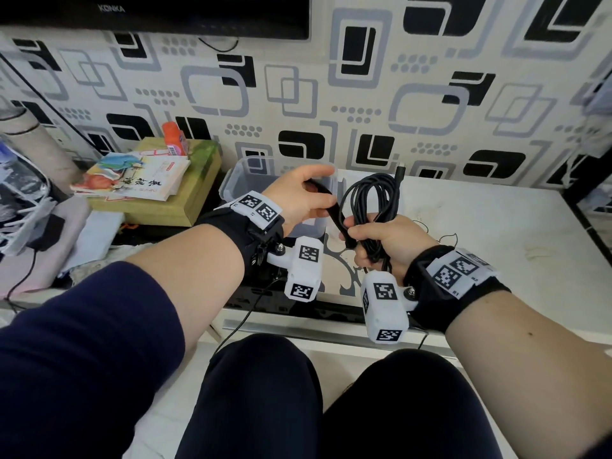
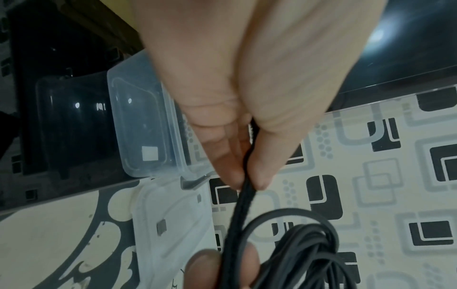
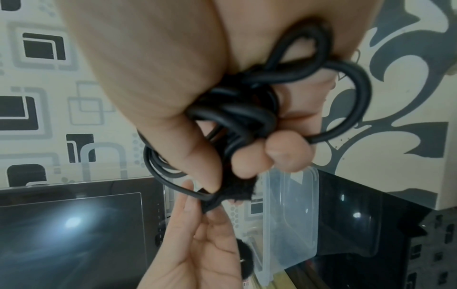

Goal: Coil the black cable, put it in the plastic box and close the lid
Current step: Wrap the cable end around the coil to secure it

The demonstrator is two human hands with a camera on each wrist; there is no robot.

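Note:
My right hand (image 1: pixel 361 236) grips the coiled black cable (image 1: pixel 374 197) in its fist, loops standing upward and a plug end (image 1: pixel 401 170) sticking up. The right wrist view shows the cable loops (image 3: pixel 235 109) bunched in the curled fingers. My left hand (image 1: pixel 318 193) pinches a flat black strap (image 1: pixel 334 213) that runs down to the bundle at the right fist. In the left wrist view the strap (image 2: pixel 243 195) sits between thumb and fingertips. The clear plastic box (image 1: pixel 238 170) stands open behind the left hand. Its lid (image 2: pixel 173 224) lies flat on the table beside the box (image 2: pixel 146 125).
A stack of books on a green box (image 1: pixel 149 193) with an orange bottle (image 1: pixel 174 139) sits at the left. A patterned wall and a TV (image 1: pixel 155 14) stand behind. The white tabletop (image 1: pixel 480 233) stretches right. A thin wire (image 1: pixel 245 323) hangs over the front edge by my knees.

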